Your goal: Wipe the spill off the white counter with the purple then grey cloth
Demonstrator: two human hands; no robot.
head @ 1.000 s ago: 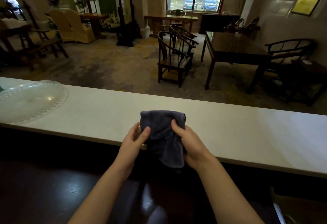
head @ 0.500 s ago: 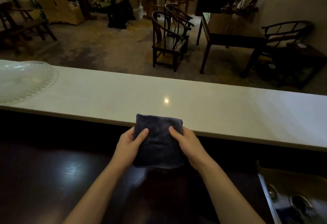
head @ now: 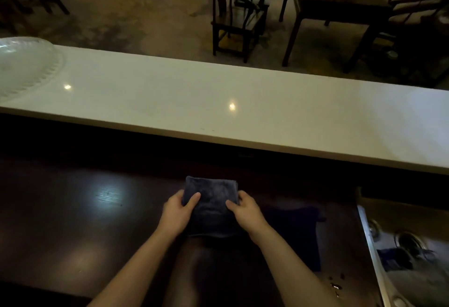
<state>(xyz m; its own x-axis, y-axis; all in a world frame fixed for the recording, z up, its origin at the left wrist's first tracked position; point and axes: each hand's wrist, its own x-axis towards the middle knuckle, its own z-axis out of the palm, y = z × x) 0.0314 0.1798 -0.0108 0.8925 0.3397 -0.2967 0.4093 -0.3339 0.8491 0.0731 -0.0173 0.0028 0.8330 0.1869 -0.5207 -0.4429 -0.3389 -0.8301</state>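
Note:
A folded grey cloth lies flat on the dark lower worktop, below the white counter. My left hand grips its left edge and my right hand grips its right edge, thumbs on top. A dark purple cloth lies spread on the worktop just right of my right forearm. The white counter runs across the view as a long glossy slab; I see no spill on it.
A clear glass dish sits on the counter's far left end. A steel sink with a drain is at the lower right. Beyond the counter stand dark wooden chairs and a table.
Both hands have brought the grey cloth down from the white counter's front edge onto the dark lower worktop. The view has tilted downward.

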